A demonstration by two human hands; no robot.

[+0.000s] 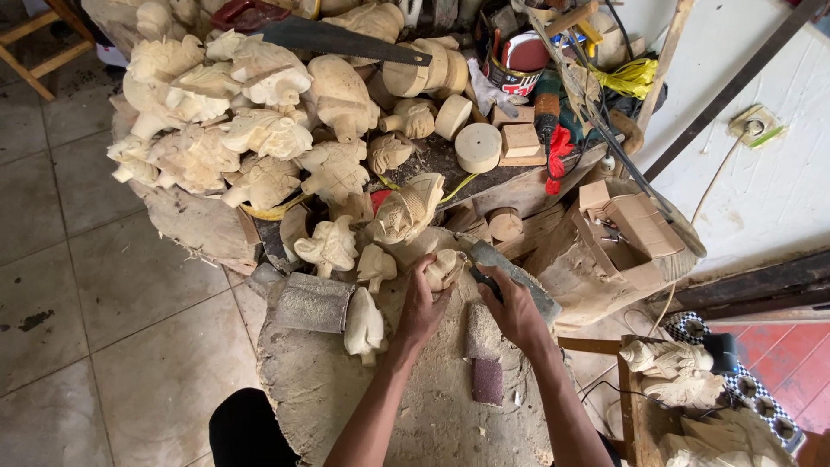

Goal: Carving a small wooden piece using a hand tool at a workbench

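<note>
Looks like the shaping/filing stage on a small pale wood carving (445, 268): the left hand (421, 304) is clamped around it, pinning it near the top edge of the dusty round stump (346, 389) used as a counter, while the right hand (512, 310) is wrapped tight on a flat grey rasp (517, 277) whose end sits right against the piece. My guess is the next stroke needs a firm grip and a shallow angle so it doesn't chew the detail. A roll of dark reddish sandpaper (486, 367) lies just below the right hand, and a bigger grey abrasive block (311, 303) sits left of the left hand. Packaging-wise: a plain brown cardboard box (631, 229) open on the right, and a round tin with a red-and-white label (517, 69) up top by the handsaw (341, 39).
</note>
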